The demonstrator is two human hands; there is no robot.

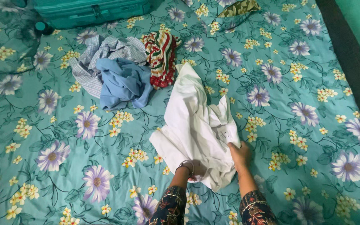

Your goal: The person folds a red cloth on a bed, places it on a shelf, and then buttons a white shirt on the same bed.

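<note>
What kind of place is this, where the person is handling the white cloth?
Probably a bedroom at home: a floral teal bedsheet covers a wide bed, crumpled clothes lie in a pile on it, and a teal suitcase rests at its far edge.

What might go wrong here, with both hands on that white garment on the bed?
The left hand is partly tucked under the white garment, so the cloth may bunch there. The right hand grips only one edge, so the rest might drag crooked. The pile of crumpled clothes lies close and could get caught up.

Shirt on bedsheet; clothes pile behind-left of it; suitcase behind pile, at far edge.
</note>
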